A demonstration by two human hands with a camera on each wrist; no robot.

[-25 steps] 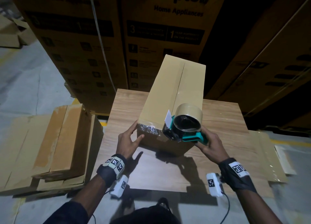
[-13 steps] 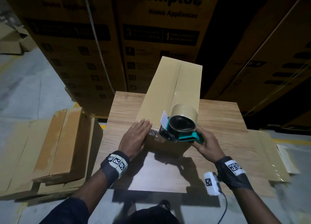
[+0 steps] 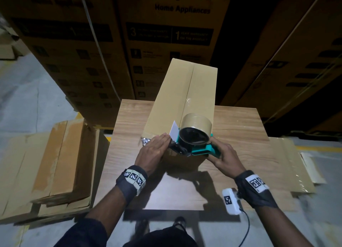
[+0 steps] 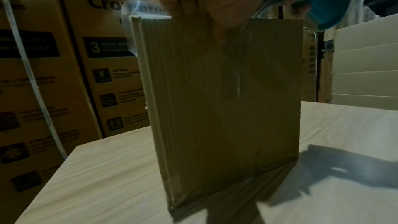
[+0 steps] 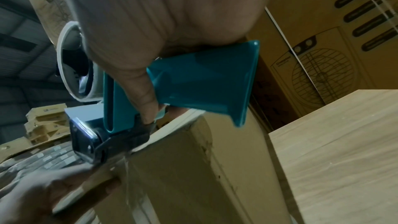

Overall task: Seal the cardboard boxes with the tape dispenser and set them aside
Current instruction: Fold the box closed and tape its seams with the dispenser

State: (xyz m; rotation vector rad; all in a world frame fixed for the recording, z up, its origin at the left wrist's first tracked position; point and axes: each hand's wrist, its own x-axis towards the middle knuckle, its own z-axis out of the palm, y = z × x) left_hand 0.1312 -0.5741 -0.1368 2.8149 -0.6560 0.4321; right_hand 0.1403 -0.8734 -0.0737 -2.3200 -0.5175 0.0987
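Right hand, palm turned inward, fingers and thumb wrapped round the teal handle of the tape dispenser; in the right wrist view the thumb runs down the handle toward the black roller head, which bears on the near top edge of the cardboard box. Left hand, fingers straight and together, lies flat on the box's near top corner, just left of the dispenser head, grasping nothing; the left wrist view shows its fingertips over the top edge. A strip of clear tape runs from the dispenser head down the near end face of the box. The tape roll sits above the grip, with a white tab at its left.

The long, narrow box lies lengthwise away from the grip on a wood-grain table, its top flaps closed along a centre seam. Left of the left hand, off the table, a stack of flattened cartons; right of the right hand, flat cardboard sheets on the concrete floor. Beyond the box, a wall of large printed appliance cartons, dimly lit.
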